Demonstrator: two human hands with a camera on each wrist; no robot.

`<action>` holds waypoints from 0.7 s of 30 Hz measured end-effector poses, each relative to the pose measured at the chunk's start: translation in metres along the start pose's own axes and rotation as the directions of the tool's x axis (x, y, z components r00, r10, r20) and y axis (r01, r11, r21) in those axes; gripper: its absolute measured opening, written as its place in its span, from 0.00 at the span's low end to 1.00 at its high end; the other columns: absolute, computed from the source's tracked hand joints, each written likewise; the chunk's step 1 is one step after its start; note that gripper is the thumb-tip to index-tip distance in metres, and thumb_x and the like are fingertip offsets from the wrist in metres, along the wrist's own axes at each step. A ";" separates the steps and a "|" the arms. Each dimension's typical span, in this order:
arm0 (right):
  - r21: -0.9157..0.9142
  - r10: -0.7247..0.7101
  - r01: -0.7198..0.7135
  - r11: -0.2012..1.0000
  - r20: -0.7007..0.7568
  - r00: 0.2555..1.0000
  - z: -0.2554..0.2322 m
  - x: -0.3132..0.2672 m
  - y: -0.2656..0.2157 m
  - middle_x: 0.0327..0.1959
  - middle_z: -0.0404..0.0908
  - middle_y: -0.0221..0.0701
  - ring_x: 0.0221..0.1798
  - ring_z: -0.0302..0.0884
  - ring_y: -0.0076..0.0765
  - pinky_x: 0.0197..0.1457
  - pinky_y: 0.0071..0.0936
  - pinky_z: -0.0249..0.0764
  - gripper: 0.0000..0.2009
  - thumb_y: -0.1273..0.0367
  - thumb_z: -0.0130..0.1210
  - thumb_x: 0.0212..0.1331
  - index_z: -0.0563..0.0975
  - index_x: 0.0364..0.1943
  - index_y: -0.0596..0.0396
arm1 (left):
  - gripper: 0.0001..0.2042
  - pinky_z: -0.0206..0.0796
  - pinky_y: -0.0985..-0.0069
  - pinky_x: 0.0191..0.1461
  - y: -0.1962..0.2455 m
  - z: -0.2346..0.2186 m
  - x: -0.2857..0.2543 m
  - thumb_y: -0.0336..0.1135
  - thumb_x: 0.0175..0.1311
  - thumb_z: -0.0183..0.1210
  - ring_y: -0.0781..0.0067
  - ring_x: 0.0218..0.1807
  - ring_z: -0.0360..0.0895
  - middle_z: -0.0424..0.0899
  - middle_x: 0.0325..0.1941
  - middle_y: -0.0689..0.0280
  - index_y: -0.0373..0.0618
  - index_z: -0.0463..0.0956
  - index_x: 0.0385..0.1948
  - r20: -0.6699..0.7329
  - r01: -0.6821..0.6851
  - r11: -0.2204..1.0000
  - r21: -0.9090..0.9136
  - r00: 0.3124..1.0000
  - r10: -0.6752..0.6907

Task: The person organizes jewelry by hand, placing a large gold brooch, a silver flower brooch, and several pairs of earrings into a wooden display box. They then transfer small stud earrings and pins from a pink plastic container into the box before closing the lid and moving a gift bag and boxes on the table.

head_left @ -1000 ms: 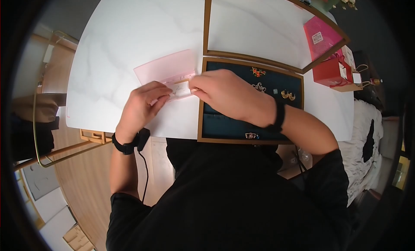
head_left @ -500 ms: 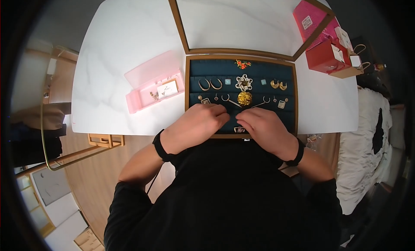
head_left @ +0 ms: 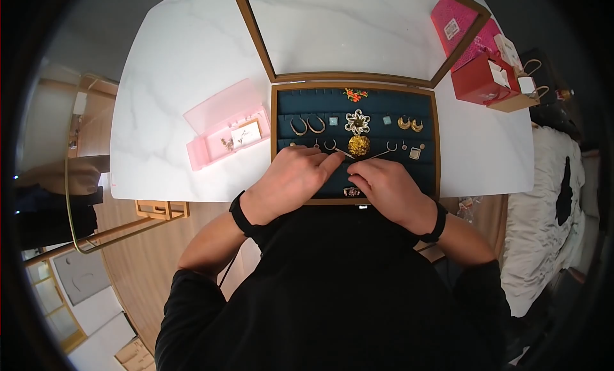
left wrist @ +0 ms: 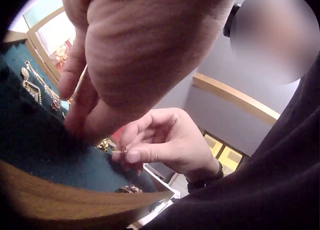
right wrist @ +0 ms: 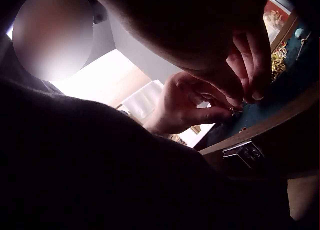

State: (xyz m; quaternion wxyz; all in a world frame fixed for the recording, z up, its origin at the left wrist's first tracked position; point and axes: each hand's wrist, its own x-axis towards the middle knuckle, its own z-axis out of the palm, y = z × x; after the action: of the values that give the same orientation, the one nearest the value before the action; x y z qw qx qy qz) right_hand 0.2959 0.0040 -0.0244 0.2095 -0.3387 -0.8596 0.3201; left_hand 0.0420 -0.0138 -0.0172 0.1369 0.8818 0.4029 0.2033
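Both hands are over the dark teal padded lining of a wooden jewelry case (head_left: pixel 437 141). My left hand (head_left: pixel 294 176), on the left, has thumb and fingertips together low over the padding. In the right wrist view those fingertips pinch a small reddish earring (right wrist: pixel 234 110). My right hand (head_left: pixel 391 189), beside it, pinches a small stud earring with a thin gold pin (left wrist: pixel 119 151) between thumb and fingers. Above the hands lie a gold ball-like ornament (head_left: pixel 359 145), a white flower brooch (head_left: pixel 357 122) and hoop earrings (head_left: pixel 299 126). A dark jeweled piece (head_left: pixel 351 192) lies below, between the hands.
The case's framed glass lid (head_left: pixel 259 35) stands raised behind it. On the white table at left sits an open pink box (head_left: pixel 199 152) holding a white card (head_left: pixel 245 134) and small jewelry. A red gift bag (head_left: pixel 480 83) and a pink package (head_left: pixel 451 30) stand at back right.
Both hands have moved from the pink box at left to the jewelry case. Over the last half second they stay there, the left hand shifting slightly upward over the padding.
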 end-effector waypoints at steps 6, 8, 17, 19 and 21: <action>-0.052 -0.041 0.043 0.998 0.036 0.999 0.002 0.001 0.005 0.41 0.90 0.41 0.45 0.90 0.53 0.50 0.44 0.86 0.07 0.71 0.70 0.70 0.86 0.46 0.59 | 0.15 0.80 0.60 0.39 0.003 -0.006 0.003 0.30 0.68 0.68 0.55 0.35 0.89 0.88 0.32 0.58 0.38 0.84 0.54 0.037 -0.006 0.999 0.050 0.999 0.004; -0.052 -0.042 0.044 0.998 0.029 0.999 0.002 0.003 0.002 0.41 0.90 0.41 0.45 0.90 0.53 0.49 0.44 0.86 0.07 0.71 0.70 0.70 0.86 0.46 0.59 | 0.14 0.81 0.61 0.40 0.003 -0.006 0.003 0.30 0.68 0.68 0.55 0.35 0.89 0.88 0.32 0.59 0.38 0.85 0.53 0.027 -0.023 0.998 0.052 0.999 0.021; -0.074 -0.060 0.061 0.995 0.022 0.998 0.003 0.004 0.002 0.41 0.90 0.41 0.45 0.90 0.52 0.50 0.44 0.86 0.08 0.71 0.70 0.70 0.86 0.46 0.59 | 0.11 0.81 0.62 0.43 -0.006 -0.004 0.001 0.29 0.56 0.66 0.56 0.41 0.88 0.89 0.37 0.62 0.41 0.86 0.41 0.091 -0.069 0.998 0.001 0.994 0.068; -0.082 -0.056 0.058 0.995 0.024 0.998 0.004 0.003 0.003 0.41 0.90 0.41 0.45 0.90 0.52 0.50 0.44 0.87 0.08 0.71 0.70 0.70 0.86 0.46 0.59 | 0.11 0.81 0.62 0.44 -0.007 -0.004 0.001 0.28 0.55 0.66 0.55 0.41 0.88 0.89 0.38 0.62 0.40 0.86 0.40 0.093 -0.066 0.998 -0.013 0.993 0.067; -0.076 -0.057 0.059 0.995 0.026 0.998 0.005 0.002 0.004 0.41 0.90 0.41 0.45 0.90 0.52 0.50 0.43 0.87 0.07 0.71 0.70 0.70 0.86 0.46 0.60 | 0.11 0.81 0.61 0.45 -0.006 -0.003 0.002 0.27 0.54 0.66 0.54 0.42 0.88 0.88 0.38 0.61 0.39 0.87 0.39 0.053 -0.058 0.995 -0.077 0.997 0.062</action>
State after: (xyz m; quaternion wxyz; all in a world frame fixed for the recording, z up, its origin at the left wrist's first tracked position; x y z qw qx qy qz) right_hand 0.2934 0.0062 -0.0305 0.1952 -0.3175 -0.8832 0.2848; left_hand 0.0374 -0.0082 -0.0169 0.1751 0.8929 0.3644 0.1980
